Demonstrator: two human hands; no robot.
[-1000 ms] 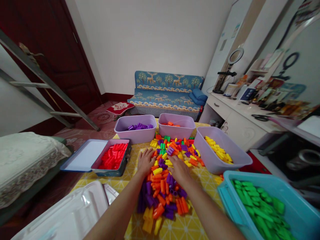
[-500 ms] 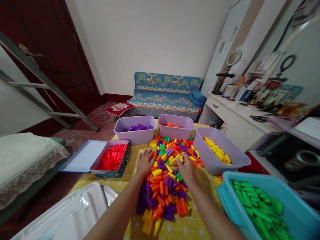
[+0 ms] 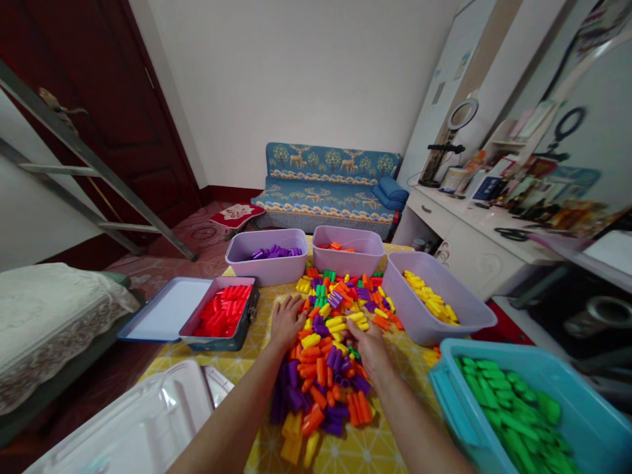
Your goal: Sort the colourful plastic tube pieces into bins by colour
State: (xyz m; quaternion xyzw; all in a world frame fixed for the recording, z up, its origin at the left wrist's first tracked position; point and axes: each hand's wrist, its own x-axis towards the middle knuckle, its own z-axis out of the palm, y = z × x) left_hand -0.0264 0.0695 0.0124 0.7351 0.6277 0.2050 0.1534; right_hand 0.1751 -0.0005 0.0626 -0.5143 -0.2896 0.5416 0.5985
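A mixed heap of small plastic toy pieces in orange, purple, yellow, green and red lies on the table. My right hand is closed around several yellow toy pieces, held just over the middle of the heap. At the heap's left edge rests my left hand, its fingers stretched out and touching the pieces. I see nothing gripped in it, though its fingertips are partly lost among the pieces.
Lilac bins hold purple pieces, orange pieces and yellow pieces. A turquoise bin with green pieces stands at right. At left are an open tin of red pieces and white lids.
My right hand has turned and lifted slightly, with yellow toy pieces now gathered in its fingers. My left hand has barely moved.
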